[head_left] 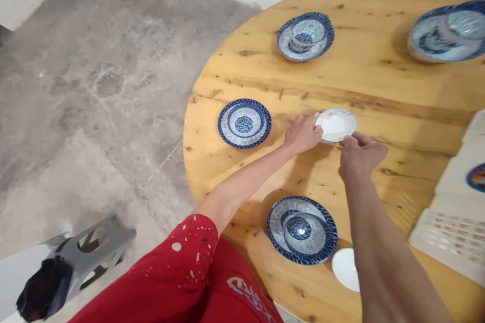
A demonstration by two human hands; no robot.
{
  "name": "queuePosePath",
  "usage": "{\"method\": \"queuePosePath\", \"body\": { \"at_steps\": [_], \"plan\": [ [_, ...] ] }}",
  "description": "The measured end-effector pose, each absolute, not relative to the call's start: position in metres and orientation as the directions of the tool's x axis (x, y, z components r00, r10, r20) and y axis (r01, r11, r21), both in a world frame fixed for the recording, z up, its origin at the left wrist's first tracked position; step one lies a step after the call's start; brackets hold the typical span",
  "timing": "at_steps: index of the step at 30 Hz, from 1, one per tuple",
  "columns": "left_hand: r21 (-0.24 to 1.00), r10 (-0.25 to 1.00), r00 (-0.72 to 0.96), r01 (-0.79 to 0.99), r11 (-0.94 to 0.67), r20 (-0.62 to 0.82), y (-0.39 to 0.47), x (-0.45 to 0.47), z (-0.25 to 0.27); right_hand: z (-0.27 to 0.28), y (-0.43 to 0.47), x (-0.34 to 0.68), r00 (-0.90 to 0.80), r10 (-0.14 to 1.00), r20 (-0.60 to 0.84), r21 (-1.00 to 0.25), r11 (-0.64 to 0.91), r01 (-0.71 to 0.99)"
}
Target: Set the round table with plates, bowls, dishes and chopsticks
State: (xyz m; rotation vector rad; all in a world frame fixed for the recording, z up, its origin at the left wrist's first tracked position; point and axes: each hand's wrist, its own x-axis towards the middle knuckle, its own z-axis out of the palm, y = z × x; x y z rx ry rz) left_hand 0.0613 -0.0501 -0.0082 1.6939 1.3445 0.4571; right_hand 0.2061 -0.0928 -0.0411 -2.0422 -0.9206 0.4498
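My left hand grips the left rim of a small white bowl over the middle of the table. My right hand pinches the same bowl at its lower right edge. A second rim seems to show under it; I cannot tell whether bowls are stacked. Left of my hands, a blue-and-white plate bears a patterned bowl. Nearer to me, another such plate carries a bowl. Another white dish lies beside that plate, partly hidden by my right forearm.
At the back of the round wooden table stands a plate with a bowl. More patterned plates and a bowl sit far right. A cream plastic crate occupies the right edge. A grey stool is on the floor.
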Motion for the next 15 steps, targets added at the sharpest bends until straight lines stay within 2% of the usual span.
{"method": "queuePosePath", "body": {
  "at_steps": [4,9,15],
  "plan": [
    [0.853,0.920,0.331,0.522,0.006,-0.210,-0.054,0.057,0.004,-0.013,-0.095,0.188,0.747,0.661,-0.073,-0.901,-0.365,0.235],
    [0.875,0.920,0.325,0.483,0.038,-0.220,-0.074,0.044,0.017,0.002,-0.114,0.181,0.749,0.658,-0.076,-0.915,-0.345,0.211],
    [0.916,0.941,0.317,0.401,-0.018,-0.120,-0.133,-0.010,0.018,0.003,-0.165,0.148,0.680,0.715,-0.161,-0.913,-0.370,0.173]
  ]
}}
